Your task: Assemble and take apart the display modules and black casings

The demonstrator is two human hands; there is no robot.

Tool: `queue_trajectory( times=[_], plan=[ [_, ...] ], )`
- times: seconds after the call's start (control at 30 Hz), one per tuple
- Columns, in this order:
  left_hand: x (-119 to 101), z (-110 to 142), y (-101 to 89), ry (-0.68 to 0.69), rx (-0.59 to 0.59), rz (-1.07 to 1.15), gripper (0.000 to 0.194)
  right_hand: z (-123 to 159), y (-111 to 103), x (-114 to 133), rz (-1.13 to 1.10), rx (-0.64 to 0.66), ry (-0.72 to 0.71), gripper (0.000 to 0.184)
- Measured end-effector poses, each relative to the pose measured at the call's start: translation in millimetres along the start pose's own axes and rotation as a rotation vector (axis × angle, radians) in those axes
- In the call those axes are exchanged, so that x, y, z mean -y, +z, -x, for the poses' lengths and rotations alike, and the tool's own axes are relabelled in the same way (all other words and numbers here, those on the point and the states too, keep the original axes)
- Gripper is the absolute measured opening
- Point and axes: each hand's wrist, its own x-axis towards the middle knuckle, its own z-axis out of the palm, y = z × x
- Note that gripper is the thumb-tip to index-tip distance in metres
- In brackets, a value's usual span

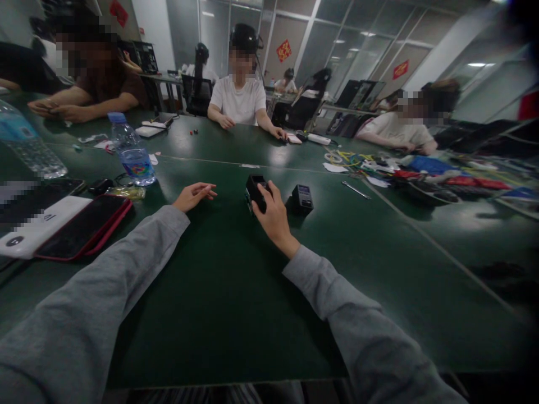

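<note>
My right hand (273, 216) grips a small black box-shaped device (254, 182) that stands on the dark green table (219, 292). Thumb and fingers lie over its near and right sides, hiding much of it. Something greenish and metallic shows along its left edge. Just right of that hand, apart from it, stands a second black block (302, 199) with a printed, purplish-grey face. To the left, my left hand (195, 196) hovers over or rests on the table, fingers stretched out and holding nothing; I cannot tell whether it touches the surface.
Water bottles (131, 151) and phones (86, 224) sit at the left. A metal wrench-like tool (356, 190) lies at the right, before a heap of cables and coloured parts (404, 168). Co-workers sit across the table, one in a white shirt (239, 100) directly opposite.
</note>
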Motion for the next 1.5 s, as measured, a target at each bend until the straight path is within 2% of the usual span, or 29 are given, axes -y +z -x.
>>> queue_trajectory(
  times=[0.2, 0.37, 0.47, 0.67, 0.77, 0.83, 0.97, 1.03, 1.1, 1.2, 1.3, 1.4, 1.5],
  plan=[
    [5, -1, -1.1, 0.013, 0.009, 0.023, 0.056, 7, 12, -5, 0.041, 0.123, 0.041, 0.056],
    [0, 1, 0.8, 0.001, 0.009, 0.004, 0.057, 14, 16, -6, 0.066, 0.265, 0.053, 0.068],
    [-3, 2, 2.5, 0.003, 0.017, -0.021, 0.058, 16, 17, -7, 0.037, 0.250, 0.064, 0.066],
    [-3, 5, 6.9, 0.045, 0.056, -0.161, 0.052, 15, 18, -13, -0.145, 0.098, 0.178, 0.057],
    [-10, 9, 18.8, 0.108, -0.019, -0.323, 0.051, 13, 18, -15, -0.203, 0.112, 0.164, 0.050],
    [-19, 13, 32.7, 0.167, -0.081, -0.373, 0.056, 13, 19, -15, -0.266, 0.181, 0.121, 0.049],
    [-35, 22, 63.9, 0.300, -0.052, -0.451, 0.068, 12, 19, -14, -0.389, 0.308, 0.031, 0.048],
    [-37, 26, 74.4, 0.331, -0.045, -0.515, 0.069, 12, 20, -14, -0.393, 0.293, 0.016, 0.046],
    [-36, 29, 79.4, 0.342, -0.029, -0.572, 0.063, 12, 20, -15, -0.382, 0.262, 0.030, 0.044],
    [-33, 30, 78.7, 0.288, 0.002, -0.633, 0.055, 12, 20, -18, -0.350, 0.224, 0.065, 0.040],
    [-30, 27, 70.3, 0.189, -0.011, -0.696, 0.058, 12, 18, -22, -0.307, 0.200, 0.096, 0.038],
    [-20, 21, 53.5, 0.110, -0.101, -0.730, 0.062, 12, 17, -28, -0.268, 0.156, 0.157, 0.036],
    [-5, 15, 31.9, 0.088, -0.203, -0.749, 0.067, 12, 16, -36, -0.237, 0.135, 0.227, 0.034]
  ],
)
